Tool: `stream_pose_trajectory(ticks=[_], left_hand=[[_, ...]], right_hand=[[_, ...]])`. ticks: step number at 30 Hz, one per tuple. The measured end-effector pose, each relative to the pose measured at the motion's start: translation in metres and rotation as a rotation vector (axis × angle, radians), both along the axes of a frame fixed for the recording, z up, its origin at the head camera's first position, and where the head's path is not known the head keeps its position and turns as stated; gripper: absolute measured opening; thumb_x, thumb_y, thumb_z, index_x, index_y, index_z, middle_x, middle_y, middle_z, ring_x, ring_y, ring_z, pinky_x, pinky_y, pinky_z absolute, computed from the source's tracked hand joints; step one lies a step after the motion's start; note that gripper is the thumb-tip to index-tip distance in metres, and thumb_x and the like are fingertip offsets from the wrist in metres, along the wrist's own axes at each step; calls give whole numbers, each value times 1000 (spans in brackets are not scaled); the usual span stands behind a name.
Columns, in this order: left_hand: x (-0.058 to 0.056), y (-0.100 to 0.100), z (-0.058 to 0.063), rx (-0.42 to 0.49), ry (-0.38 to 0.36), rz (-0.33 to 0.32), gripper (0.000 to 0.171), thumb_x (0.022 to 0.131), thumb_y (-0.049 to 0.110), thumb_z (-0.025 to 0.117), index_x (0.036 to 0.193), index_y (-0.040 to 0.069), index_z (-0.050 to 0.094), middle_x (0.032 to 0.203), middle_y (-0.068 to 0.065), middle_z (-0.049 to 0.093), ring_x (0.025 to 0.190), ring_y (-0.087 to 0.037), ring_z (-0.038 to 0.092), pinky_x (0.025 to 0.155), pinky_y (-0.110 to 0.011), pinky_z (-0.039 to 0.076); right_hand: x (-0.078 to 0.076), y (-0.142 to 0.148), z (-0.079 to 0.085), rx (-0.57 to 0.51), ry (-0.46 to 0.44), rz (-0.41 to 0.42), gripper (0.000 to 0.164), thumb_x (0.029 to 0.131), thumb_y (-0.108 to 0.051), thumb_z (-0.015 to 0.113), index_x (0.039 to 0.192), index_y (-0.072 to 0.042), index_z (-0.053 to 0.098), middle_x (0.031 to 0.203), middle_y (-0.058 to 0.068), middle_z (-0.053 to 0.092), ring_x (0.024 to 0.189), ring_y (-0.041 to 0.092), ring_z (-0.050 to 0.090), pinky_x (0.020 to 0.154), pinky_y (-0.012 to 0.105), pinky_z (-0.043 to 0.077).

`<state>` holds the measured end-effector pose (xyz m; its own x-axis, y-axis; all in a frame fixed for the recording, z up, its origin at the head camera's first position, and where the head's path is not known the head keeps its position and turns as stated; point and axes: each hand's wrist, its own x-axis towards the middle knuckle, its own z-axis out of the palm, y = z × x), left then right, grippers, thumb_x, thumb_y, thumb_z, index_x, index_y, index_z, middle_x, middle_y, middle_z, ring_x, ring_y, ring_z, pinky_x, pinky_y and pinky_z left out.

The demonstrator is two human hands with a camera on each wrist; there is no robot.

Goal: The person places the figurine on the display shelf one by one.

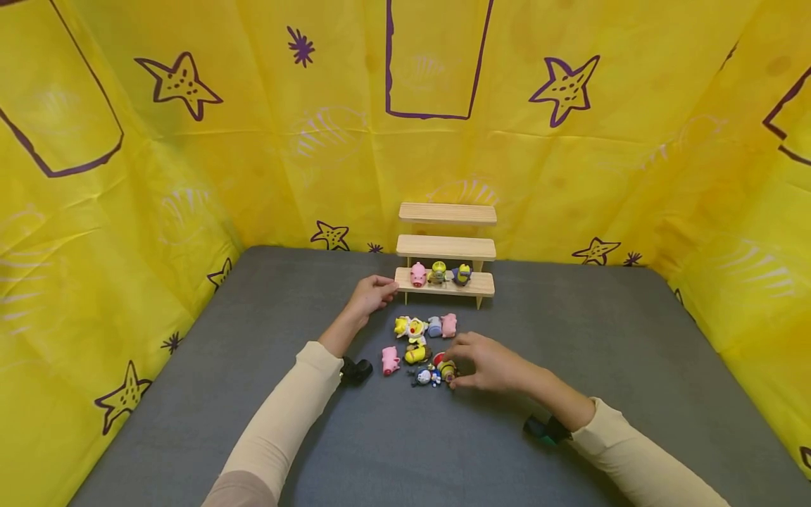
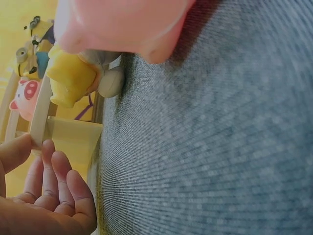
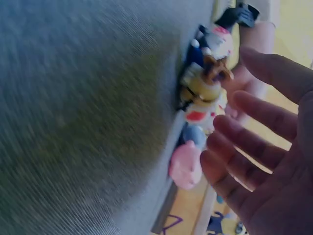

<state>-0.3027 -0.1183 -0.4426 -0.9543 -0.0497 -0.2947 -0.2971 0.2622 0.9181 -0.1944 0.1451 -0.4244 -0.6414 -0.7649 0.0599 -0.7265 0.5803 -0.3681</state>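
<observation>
My left hand (image 1: 371, 297) pinches the left end of the lowest step of a wooden display stand (image 1: 485, 284) between thumb and fingertips. On that step stand a pink pig figure (image 1: 418, 274), a yellow Minion figure (image 1: 437, 272) and a second Minion in dark blue (image 1: 462, 274). My right hand (image 1: 486, 360) hovers with parted fingers beside a Minion figure (image 3: 203, 90) lying at the right of a loose group. In the right wrist view a gap shows between palm and figures. A pink pig (image 1: 390, 360) lies at the group's left, close to my left wrist.
Several other figures lie before the stand: a yellow-and-white one (image 1: 416, 329), a yellow one (image 1: 417, 353), a black-and-white one (image 1: 424, 377) and another pig (image 1: 448, 325). The upper steps (image 1: 446, 213) rise behind, near the yellow cloth backdrop (image 1: 355, 162). Grey cloth (image 1: 405, 451) covers the table.
</observation>
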Motion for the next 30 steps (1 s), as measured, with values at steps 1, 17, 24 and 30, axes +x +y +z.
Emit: stream_pose_trajectory(ticks=[1, 17, 24, 30], left_hand=[[0, 0, 0, 0, -2, 1, 34, 95, 26, 64, 122, 6, 60, 112, -12, 67, 90, -18, 61, 79, -28, 48], [-2, 2, -3, 113, -48, 32, 30, 96, 24, 63, 120, 6, 62, 101, -5, 67, 79, -10, 60, 70, -24, 48], [-3, 4, -3, 144, -62, 50, 31, 96, 24, 62, 121, 6, 62, 99, -4, 66, 79, -11, 60, 69, -23, 48], [-2, 6, 0, 95, -56, 73, 34, 93, 26, 67, 121, 8, 62, 110, -7, 68, 84, -14, 61, 70, -24, 47]], right_hand=[[1, -1, -1, 15, -12, 3, 40, 81, -32, 79, 114, -13, 69, 111, 2, 63, 103, 19, 58, 90, 38, 50], [3, -7, -12, -1, 53, -3, 29, 82, -15, 76, 110, -13, 69, 104, 1, 63, 94, 15, 59, 82, 34, 51], [1, -7, -14, -36, 76, -38, 25, 84, -21, 75, 108, -14, 70, 101, -1, 67, 95, 14, 61, 85, 35, 52], [-1, -7, -15, -105, 106, -50, 16, 84, -20, 75, 99, -14, 71, 95, -4, 70, 88, 13, 60, 78, 32, 50]])
